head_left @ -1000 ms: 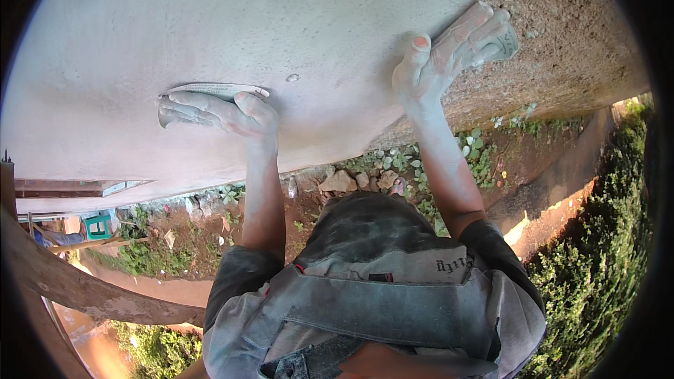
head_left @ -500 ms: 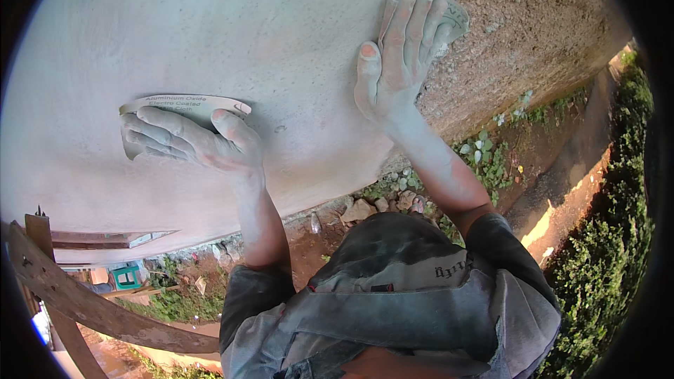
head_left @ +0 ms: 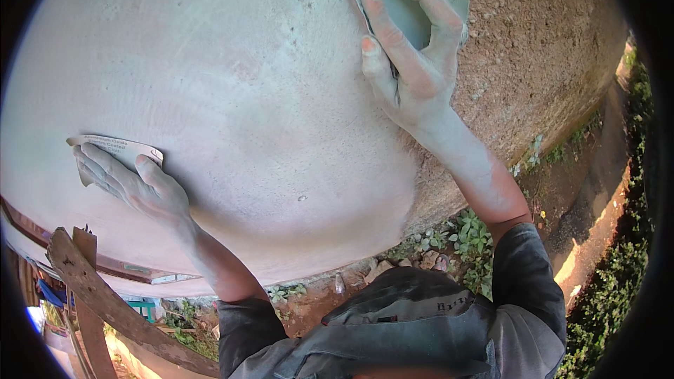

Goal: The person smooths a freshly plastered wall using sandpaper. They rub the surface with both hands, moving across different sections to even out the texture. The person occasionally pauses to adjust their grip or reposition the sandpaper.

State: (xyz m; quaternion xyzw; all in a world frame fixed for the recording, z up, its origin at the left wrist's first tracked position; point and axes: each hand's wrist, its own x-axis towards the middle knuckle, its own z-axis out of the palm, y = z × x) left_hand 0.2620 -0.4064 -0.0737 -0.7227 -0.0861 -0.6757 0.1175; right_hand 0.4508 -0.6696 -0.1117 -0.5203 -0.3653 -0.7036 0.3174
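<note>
Both my hands are coated in pale dust and press sandpaper to a smooth, light plastered wall (head_left: 274, 98). At the left, my left hand (head_left: 137, 182) lies with fingers close together over a sandpaper sheet (head_left: 126, 147), its printed back showing above the fingers and one corner lifting. Higher and to the right, my right hand (head_left: 414, 63) is bent over a second sandpaper sheet (head_left: 413, 20), with fingertips on its back and the thumb along its left edge. This sheet lies where the smooth plaster meets a rough brown stretch of wall (head_left: 533, 49).
Curved-looking wooden boards (head_left: 133, 326) cross at the lower left. A recessed frame (head_left: 140, 270) sits in the wall behind them. Stones (head_left: 379, 270) and green plants (head_left: 472, 238) line the wall's foot. A leafy hedge (head_left: 611, 295) runs along the right.
My left hand has slid left and downward with its sandpaper. My right hand has moved slightly right, its fingers now spread and bent, and more of its sheet shows.
</note>
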